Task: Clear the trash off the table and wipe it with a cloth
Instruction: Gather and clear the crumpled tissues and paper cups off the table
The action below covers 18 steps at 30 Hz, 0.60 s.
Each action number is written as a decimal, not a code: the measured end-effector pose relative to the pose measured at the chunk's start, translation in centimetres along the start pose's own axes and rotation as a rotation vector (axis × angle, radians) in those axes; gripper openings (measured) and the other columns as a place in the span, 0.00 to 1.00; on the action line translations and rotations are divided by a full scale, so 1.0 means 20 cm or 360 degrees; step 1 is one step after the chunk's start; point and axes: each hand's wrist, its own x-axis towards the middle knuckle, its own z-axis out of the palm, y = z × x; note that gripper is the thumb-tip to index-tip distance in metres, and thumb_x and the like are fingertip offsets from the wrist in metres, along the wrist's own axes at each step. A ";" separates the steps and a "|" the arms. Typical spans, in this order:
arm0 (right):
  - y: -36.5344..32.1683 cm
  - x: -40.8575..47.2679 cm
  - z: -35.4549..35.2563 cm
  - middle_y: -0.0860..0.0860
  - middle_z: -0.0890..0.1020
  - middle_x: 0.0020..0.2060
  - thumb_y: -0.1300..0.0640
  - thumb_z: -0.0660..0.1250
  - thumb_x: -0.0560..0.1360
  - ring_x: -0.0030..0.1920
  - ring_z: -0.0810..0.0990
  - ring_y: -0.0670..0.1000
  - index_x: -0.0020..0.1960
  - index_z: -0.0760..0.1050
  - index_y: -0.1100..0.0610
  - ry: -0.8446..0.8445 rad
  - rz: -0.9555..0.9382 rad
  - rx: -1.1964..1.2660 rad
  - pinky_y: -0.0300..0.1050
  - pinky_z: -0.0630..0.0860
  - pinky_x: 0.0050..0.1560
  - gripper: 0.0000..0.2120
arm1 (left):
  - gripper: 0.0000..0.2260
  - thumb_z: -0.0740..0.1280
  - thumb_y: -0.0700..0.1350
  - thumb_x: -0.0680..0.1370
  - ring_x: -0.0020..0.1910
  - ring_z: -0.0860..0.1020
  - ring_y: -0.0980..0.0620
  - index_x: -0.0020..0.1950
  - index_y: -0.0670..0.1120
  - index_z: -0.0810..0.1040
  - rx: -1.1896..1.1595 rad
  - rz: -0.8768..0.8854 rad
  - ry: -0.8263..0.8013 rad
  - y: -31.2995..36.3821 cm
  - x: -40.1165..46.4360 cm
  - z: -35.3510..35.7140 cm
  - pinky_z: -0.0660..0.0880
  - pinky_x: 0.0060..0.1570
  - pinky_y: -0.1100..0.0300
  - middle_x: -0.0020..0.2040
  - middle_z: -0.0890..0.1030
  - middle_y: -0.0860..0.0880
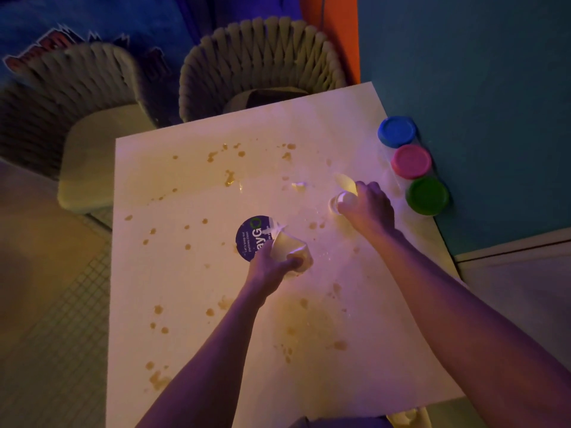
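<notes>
Table (191,273), white and square, spread beneath both hands, spattered all over with brownish drops and smears; a broad faint stain just behind the left wrist, a cluster of drops well ahead of both hands. Woven baskets beyond the far edge: one (262,66) straight ahead of the hands, another (61,97) off past the left hand. Pale stool seat (99,156) tucked against the table's far-left corner, well left of the left hand. Three round tubs lined along the table edge just right of the right hand: blue lid (397,131) farthest, pink lid (411,161) in the middle, green lid (428,195) nearest, close beside the knuckles. Left hand (272,267) curled tight around a crumpled pale wrapper (289,248), pressed low at the table. Round dark-blue foil lid (251,234) with white lettering lying flat, touching the left hand's fingertip side, partly covered by the wrapper. Right hand (369,205) closed around a small clear cup (338,202) with a pale spoon-like piece (346,183) poking out ahead of the fingers. Tiny torn white scrap (298,185) on the table just left of the right hand, ahead of the left.
</notes>
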 end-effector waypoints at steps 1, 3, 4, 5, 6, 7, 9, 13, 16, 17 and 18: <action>-0.03 0.01 0.01 0.58 0.74 0.56 0.47 0.62 0.75 0.58 0.75 0.62 0.61 0.74 0.55 -0.0032 -0.0044 -0.0070 0.51 0.72 0.55 0.18 | 0.26 0.79 0.49 0.64 0.50 0.84 0.48 0.62 0.53 0.80 -0.0006 0.0007 0.0002 0.00 0.00 -0.01 0.82 0.52 0.44 0.50 0.86 0.51; -0.05 0.03 0.04 0.57 0.74 0.57 0.48 0.62 0.75 0.60 0.74 0.61 0.62 0.74 0.54 -0.0092 -0.0120 -0.0202 0.50 0.72 0.56 0.18 | 0.26 0.79 0.48 0.65 0.49 0.84 0.49 0.63 0.53 0.80 -0.0004 0.0012 0.0014 -0.01 0.01 -0.02 0.82 0.52 0.46 0.50 0.86 0.51; -0.06 0.04 0.05 0.57 0.74 0.58 0.49 0.62 0.75 0.60 0.74 0.61 0.63 0.73 0.54 -0.0125 -0.0143 -0.0247 0.50 0.72 0.56 0.18 | 0.25 0.78 0.48 0.65 0.49 0.84 0.49 0.62 0.53 0.80 -0.0002 0.0009 0.0029 -0.01 0.00 -0.02 0.83 0.51 0.47 0.50 0.85 0.51; -0.06 0.05 0.07 0.57 0.74 0.58 0.49 0.63 0.75 0.61 0.73 0.61 0.63 0.73 0.54 -0.0154 -0.0157 -0.0279 0.50 0.71 0.56 0.18 | 0.24 0.78 0.47 0.65 0.49 0.84 0.49 0.60 0.53 0.80 -0.0007 0.0003 0.0043 -0.02 0.01 -0.03 0.83 0.50 0.48 0.49 0.85 0.51; -0.07 0.06 0.08 0.57 0.73 0.58 0.49 0.63 0.75 0.61 0.73 0.61 0.63 0.73 0.54 -0.0173 -0.0168 -0.0307 0.50 0.71 0.56 0.18 | 0.23 0.79 0.46 0.65 0.48 0.84 0.49 0.59 0.52 0.80 -0.0018 -0.0014 0.0057 -0.02 0.01 -0.05 0.82 0.49 0.49 0.49 0.85 0.51; -0.07 0.07 0.09 0.57 0.73 0.58 0.49 0.63 0.75 0.61 0.73 0.60 0.63 0.73 0.54 -0.0177 -0.0173 -0.0325 0.50 0.71 0.55 0.19 | 0.22 0.79 0.47 0.65 0.49 0.84 0.48 0.59 0.52 0.80 -0.0030 -0.0025 0.0060 -0.03 0.01 -0.05 0.82 0.48 0.49 0.49 0.85 0.51; -0.07 0.08 0.10 0.56 0.73 0.58 0.49 0.63 0.75 0.61 0.73 0.60 0.63 0.73 0.54 -0.0176 -0.0183 -0.0343 0.50 0.71 0.55 0.19 | 0.25 0.79 0.50 0.64 0.50 0.84 0.47 0.59 0.52 0.80 -0.0035 -0.0058 0.0064 -0.04 0.01 -0.07 0.83 0.49 0.47 0.50 0.85 0.50; -0.07 0.09 0.10 0.55 0.68 0.61 0.46 0.68 0.71 0.61 0.71 0.60 0.65 0.70 0.52 -0.0182 -0.0198 -0.0356 0.53 0.73 0.55 0.25 | 0.25 0.78 0.55 0.62 0.49 0.84 0.48 0.58 0.55 0.80 0.0009 -0.0082 0.0049 -0.07 0.04 -0.09 0.81 0.51 0.41 0.50 0.86 0.52; -0.07 0.11 0.11 0.54 0.65 0.62 0.42 0.71 0.68 0.60 0.71 0.60 0.68 0.66 0.47 -0.0224 -0.0186 -0.0360 0.53 0.74 0.54 0.31 | 0.26 0.78 0.55 0.61 0.49 0.84 0.48 0.58 0.54 0.80 -0.0014 -0.0094 0.0069 -0.06 0.04 -0.10 0.81 0.51 0.41 0.49 0.85 0.51; -0.06 0.11 0.12 0.54 0.65 0.62 0.41 0.71 0.68 0.60 0.71 0.60 0.68 0.64 0.46 -0.0253 -0.0184 -0.0377 0.53 0.74 0.54 0.32 | 0.26 0.78 0.55 0.61 0.49 0.83 0.48 0.58 0.53 0.80 -0.0019 -0.0091 0.0071 -0.05 0.04 -0.10 0.82 0.51 0.42 0.49 0.85 0.51; -0.06 0.11 0.12 0.54 0.65 0.62 0.40 0.71 0.68 0.60 0.71 0.60 0.69 0.63 0.46 -0.0281 -0.0175 -0.0395 0.53 0.73 0.54 0.33 | 0.26 0.78 0.55 0.61 0.49 0.83 0.48 0.58 0.53 0.79 -0.0018 -0.0087 0.0070 -0.05 0.04 -0.10 0.82 0.51 0.43 0.49 0.85 0.51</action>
